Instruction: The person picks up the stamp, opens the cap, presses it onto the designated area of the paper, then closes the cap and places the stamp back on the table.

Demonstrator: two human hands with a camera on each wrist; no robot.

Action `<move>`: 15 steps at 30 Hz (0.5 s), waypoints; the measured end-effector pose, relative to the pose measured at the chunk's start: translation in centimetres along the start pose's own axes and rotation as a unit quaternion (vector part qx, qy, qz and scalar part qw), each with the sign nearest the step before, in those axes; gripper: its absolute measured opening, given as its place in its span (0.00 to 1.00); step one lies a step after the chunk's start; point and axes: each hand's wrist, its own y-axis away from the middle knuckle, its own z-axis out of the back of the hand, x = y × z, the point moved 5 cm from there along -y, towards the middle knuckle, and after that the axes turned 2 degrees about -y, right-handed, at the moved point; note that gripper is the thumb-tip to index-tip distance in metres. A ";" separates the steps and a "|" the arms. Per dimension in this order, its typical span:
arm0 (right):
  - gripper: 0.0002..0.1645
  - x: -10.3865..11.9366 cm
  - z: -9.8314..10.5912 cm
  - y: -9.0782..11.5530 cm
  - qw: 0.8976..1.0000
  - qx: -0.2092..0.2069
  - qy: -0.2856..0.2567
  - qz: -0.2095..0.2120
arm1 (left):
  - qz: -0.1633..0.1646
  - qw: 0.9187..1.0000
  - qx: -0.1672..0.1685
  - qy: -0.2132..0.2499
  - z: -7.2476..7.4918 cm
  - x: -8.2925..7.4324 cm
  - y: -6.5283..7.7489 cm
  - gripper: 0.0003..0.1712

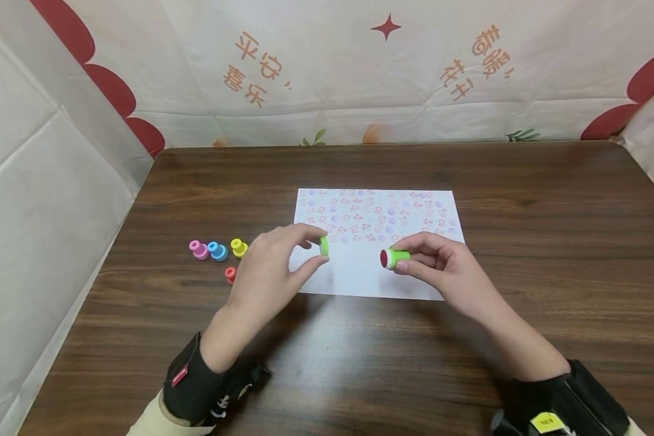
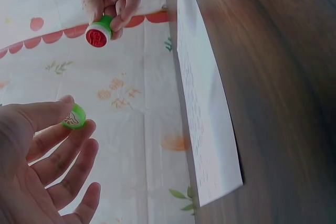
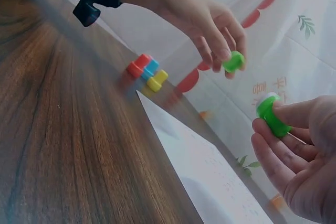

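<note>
My left hand (image 1: pixel 272 260) pinches a small green cap (image 1: pixel 324 246) between thumb and fingers above the paper's left side; a printed picture shows on the cap (image 2: pixel 74 116) in the left wrist view. Across from it, my right hand (image 1: pixel 441 263) holds a green stamp (image 1: pixel 400 257) by its handle. The stamp's red face (image 2: pixel 96 38) points left, toward the cap, with a gap between the two. Below both hands lies a white sheet of paper (image 1: pixel 360 278), its upper half covered in rows of small red and purple prints.
Left of the left hand stand a pink stamp (image 1: pixel 198 249), a blue stamp (image 1: pixel 217 251), a yellow stamp (image 1: pixel 238 247) and a red stamp (image 1: pixel 230 275), the last partly hidden by the hand. A patterned cloth (image 1: pixel 327 72) hangs behind the dark wooden table (image 1: pixel 550 242).
</note>
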 end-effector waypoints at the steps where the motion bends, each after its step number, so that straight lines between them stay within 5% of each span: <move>1: 0.15 0.0 -0.1 -0.1 1.000 -0.001 0.001 0.001 | 0.003 1.000 -0.001 -0.001 0.1 0.2 0.1 0.18; 6: 0.15 -0.1 -0.9 -1.0 1.000 -0.010 0.020 0.002 | 0.017 1.000 -0.011 0.003 1.0 1.0 0.3 0.18; 15: 0.11 0.5 -4.1 -3.7 0.990 -0.012 0.131 0.056 | 0.036 0.999 -0.025 0.005 1.9 2.1 0.9 0.18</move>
